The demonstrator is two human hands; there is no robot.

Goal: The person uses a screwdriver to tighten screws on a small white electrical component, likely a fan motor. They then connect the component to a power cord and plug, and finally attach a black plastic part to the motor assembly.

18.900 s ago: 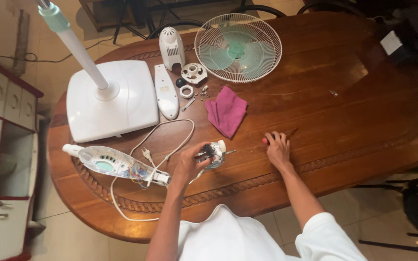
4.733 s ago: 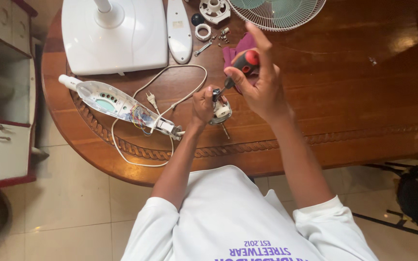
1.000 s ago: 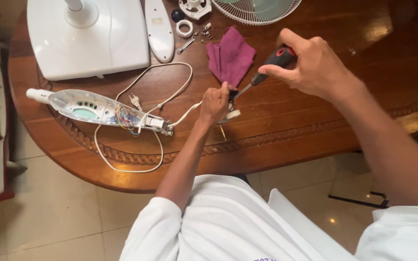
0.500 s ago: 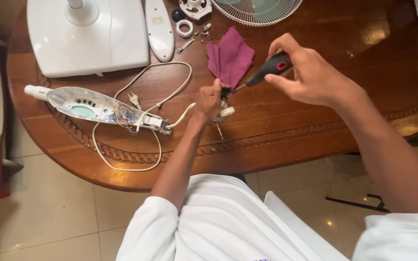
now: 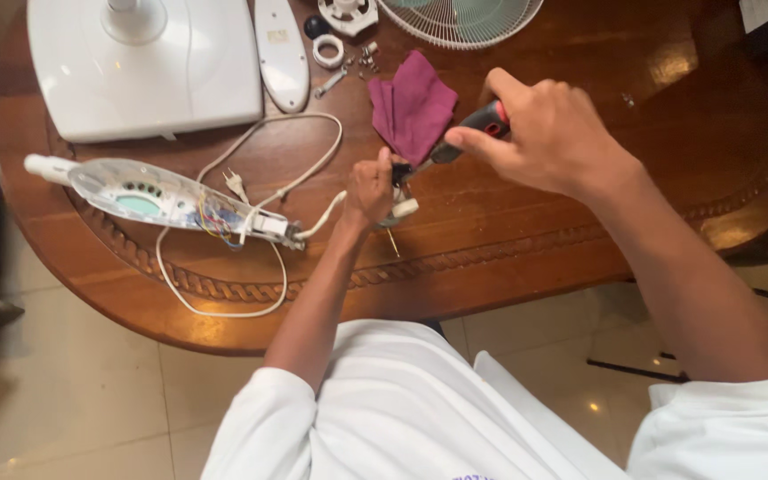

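My left hand (image 5: 368,188) is curled tight around a small white part (image 5: 399,210) just above the counter (image 5: 580,213), fingers clamped on it, forearm running straight up from my chest. My right hand (image 5: 548,133) comes in from the right, fingers wrapped closed on the red-and-black screwdriver (image 5: 466,135). Its long axis slants down-left, tip meeting the part at my left hand. A pale oblong label sits on the white cover strip (image 5: 282,49) at the far edge. A magenta cloth (image 5: 412,107) lies just beyond.
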